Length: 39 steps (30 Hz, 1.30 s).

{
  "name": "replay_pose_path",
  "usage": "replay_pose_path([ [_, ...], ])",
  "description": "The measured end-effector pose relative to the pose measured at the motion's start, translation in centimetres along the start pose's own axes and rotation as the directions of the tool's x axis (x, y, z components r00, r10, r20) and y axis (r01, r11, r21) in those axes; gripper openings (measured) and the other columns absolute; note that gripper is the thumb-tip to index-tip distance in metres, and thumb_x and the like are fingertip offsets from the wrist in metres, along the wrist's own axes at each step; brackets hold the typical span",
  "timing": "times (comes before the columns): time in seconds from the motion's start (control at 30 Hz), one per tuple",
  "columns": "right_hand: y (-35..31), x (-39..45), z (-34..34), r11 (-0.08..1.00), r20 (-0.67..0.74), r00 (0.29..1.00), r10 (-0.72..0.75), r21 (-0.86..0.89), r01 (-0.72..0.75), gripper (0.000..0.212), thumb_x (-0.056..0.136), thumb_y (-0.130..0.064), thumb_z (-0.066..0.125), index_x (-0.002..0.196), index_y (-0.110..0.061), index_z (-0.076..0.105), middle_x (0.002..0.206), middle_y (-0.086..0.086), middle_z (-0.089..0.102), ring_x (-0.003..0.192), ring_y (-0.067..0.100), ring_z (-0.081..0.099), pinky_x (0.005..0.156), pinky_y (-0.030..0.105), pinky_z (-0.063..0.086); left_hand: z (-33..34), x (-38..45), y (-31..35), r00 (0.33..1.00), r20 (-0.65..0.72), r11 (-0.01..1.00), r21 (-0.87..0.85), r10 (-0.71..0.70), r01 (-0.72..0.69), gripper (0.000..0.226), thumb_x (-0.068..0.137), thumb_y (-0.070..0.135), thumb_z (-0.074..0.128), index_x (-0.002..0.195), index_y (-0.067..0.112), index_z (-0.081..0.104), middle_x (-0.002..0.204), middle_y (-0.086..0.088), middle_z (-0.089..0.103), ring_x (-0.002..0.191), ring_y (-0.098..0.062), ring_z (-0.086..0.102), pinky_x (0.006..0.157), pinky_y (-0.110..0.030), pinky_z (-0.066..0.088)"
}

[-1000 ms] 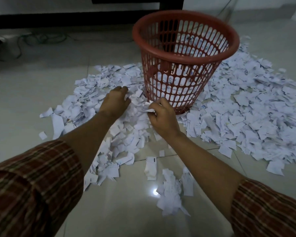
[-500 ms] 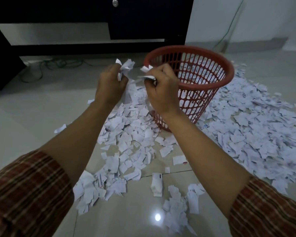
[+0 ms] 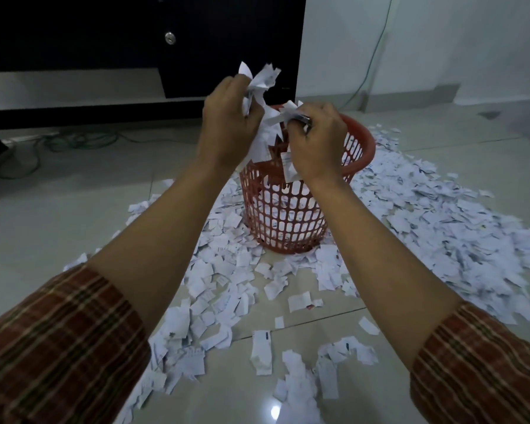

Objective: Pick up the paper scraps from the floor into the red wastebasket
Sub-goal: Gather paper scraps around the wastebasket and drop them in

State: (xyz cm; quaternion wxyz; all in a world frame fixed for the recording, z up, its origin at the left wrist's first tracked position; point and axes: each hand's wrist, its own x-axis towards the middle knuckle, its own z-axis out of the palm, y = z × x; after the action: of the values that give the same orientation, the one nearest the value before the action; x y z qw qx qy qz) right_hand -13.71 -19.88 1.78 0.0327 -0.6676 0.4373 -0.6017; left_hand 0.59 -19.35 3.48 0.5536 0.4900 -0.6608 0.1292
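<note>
A red mesh wastebasket (image 3: pixel 288 218) stands upright on the tiled floor with white scraps inside it. Both hands are raised above its near rim. My left hand (image 3: pixel 227 130) grips a bunch of white paper scraps (image 3: pixel 262 79) that stick out above its fingers. My right hand (image 3: pixel 315 142) holds more paper scraps (image 3: pixel 283 116) at its fingertips, and a few pieces hang below it over the basket mouth. Many white paper scraps (image 3: pixel 435 221) lie scattered on the floor all around the basket.
A dark cabinet (image 3: pixel 135 41) with a lock stands against the back wall. Green cables (image 3: pixel 74 139) trail on the floor at the left, and one cable (image 3: pixel 374 56) runs up the white wall. Bare tiles (image 3: pixel 58 215) show at the left.
Both hands left the floor with handfuls of scraps and rose up over the basket mouth. The view tilted upward, showing more of the cabinet and wall.
</note>
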Motion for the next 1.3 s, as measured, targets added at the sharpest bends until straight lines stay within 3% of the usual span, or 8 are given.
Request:
replay_pose_path([
  [0.2,2.0,1.0,-0.3,0.999,0.010,1.000,0.015,-0.037,-0.015,0.016,0.087,-0.013,0.061,0.096,-0.007,0.074,0.081,0.011,0.063,0.075,0.013,0.048,0.066,0.002,0.032,2.5,-0.4,0.1,1.000,0.030,1.000,-0.031,0.004,-0.003,0.017,0.090,0.015,0.059,0.095,-0.001,0.062,0.088,-0.012,0.062,0.077,-0.019,0.057,0.067,-0.027,0.047],
  [0.47,4.0,3.8,0.4,0.997,0.008,0.998,0.065,-0.037,-0.064,0.015,0.089,-0.012,0.060,0.094,-0.008,0.073,0.079,0.006,0.056,0.072,0.012,0.044,0.063,0.002,0.031,6.6,0.9,0.1,0.998,0.032,0.996,-0.062,-0.055,0.057,0.014,0.091,0.017,0.060,0.095,0.004,0.062,0.085,-0.005,0.061,0.074,-0.009,0.052,0.065,-0.008,0.035],
  [0.87,7.0,4.5,0.8,0.979,0.073,0.979,0.192,-0.088,-0.185,0.020,0.093,-0.017,0.056,0.105,-0.009,0.070,0.091,-0.001,0.054,0.081,0.010,0.047,0.067,0.002,0.033,9.5,1.3,0.8,0.995,0.040,0.990,-0.101,-0.096,0.099,0.010,0.093,0.015,0.058,0.092,0.004,0.060,0.083,-0.001,0.056,0.074,-0.013,0.052,0.063,-0.013,0.038],
  [0.9,7.4,4.7,0.9,0.969,0.140,0.963,0.232,-0.117,-0.217,0.022,0.093,-0.022,0.055,0.107,-0.013,0.069,0.096,0.000,0.060,0.085,0.013,0.053,0.072,0.005,0.038,9.5,1.3,0.7,0.991,0.062,0.989,-0.085,-0.117,0.122,0.010,0.093,0.015,0.058,0.094,0.005,0.060,0.086,-0.002,0.057,0.076,-0.014,0.053,0.065,-0.016,0.041],
  [0.97,8.2,4.8,1.0,0.926,0.337,0.874,0.350,-0.266,-0.268,0.031,0.093,-0.035,0.053,0.114,-0.016,0.065,0.110,0.007,0.066,0.100,0.025,0.061,0.083,0.032,0.051,9.6,1.2,0.4,0.966,0.158,0.977,-0.027,-0.206,0.212,0.015,0.093,0.017,0.057,0.103,0.007,0.063,0.101,-0.005,0.058,0.088,-0.016,0.055,0.071,-0.024,0.044],
  [1.07,8.4,4.4,0.5,0.865,0.506,0.715,0.483,-0.402,-0.300,0.051,0.088,-0.045,0.062,0.131,-0.021,0.054,0.131,0.008,0.057,0.120,0.030,0.053,0.096,0.043,0.047,9.7,0.9,-0.4,0.885,0.323,0.940,0.063,-0.336,0.334,0.035,0.091,0.027,0.060,0.124,0.016,0.060,0.131,-0.005,0.051,0.117,-0.021,0.050,0.096,-0.036,0.044],
  [1.17,7.9,4.0,0.2,0.896,0.477,0.771,0.423,-0.349,-0.275,0.054,0.085,-0.037,0.069,0.134,-0.022,0.052,0.133,0.006,0.054,0.121,0.027,0.052,0.094,0.039,0.047,9.2,0.6,-0.7,0.848,0.382,0.929,0.109,-0.367,0.354,0.050,0.086,0.038,0.062,0.133,0.028,0.050,0.142,-0.001,0.044,0.130,-0.025,0.042,0.107,-0.055,0.036],
  [1.3,7.2,3.7,0.0,0.924,0.458,0.816,0.352,-0.310,-0.224,0.041,0.092,-0.035,0.061,0.132,-0.025,0.056,0.133,0.005,0.057,0.121,0.025,0.053,0.095,0.040,0.047,8.5,0.6,-0.2,0.833,0.421,0.932,0.191,-0.360,0.307,0.057,0.085,0.047,0.060,0.138,0.033,0.042,0.147,0.001,0.037,0.136,-0.027,0.032,0.112,-0.059,0.022],
])
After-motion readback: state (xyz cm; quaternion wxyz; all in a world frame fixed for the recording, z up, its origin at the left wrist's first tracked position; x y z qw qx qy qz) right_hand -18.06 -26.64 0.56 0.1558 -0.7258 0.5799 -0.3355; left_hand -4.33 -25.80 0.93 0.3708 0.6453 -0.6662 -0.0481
